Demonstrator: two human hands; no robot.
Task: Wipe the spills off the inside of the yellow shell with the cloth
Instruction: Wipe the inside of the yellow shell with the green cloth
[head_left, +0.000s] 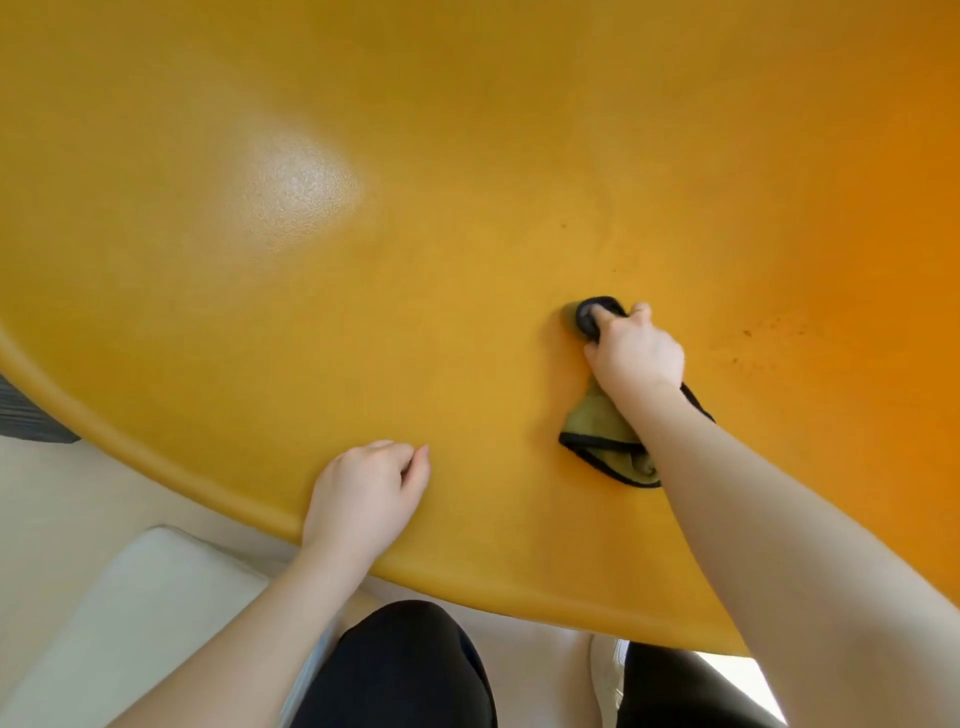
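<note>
Right hand: your right hand (636, 353) has its fingers (605, 313) clamped round the bunched olive-green cloth with black trim (597, 421), pressing the wad onto the inside of the big glossy yellow plastic shell (467, 156).

Left hand: your left hand (363, 493) rests just inside the near rim, fingers loosely curled, holding nothing.

Missed spots: those small dark specks (748, 335) sit off to the right of the cloth, so I'd guess a short stroke leaves them.

Loose tail: the cloth's free end trails under your wrist and could drag dirt back.

Slip: the shell curves and looks slick, so leaning hard may skid that bracing hand.
</note>
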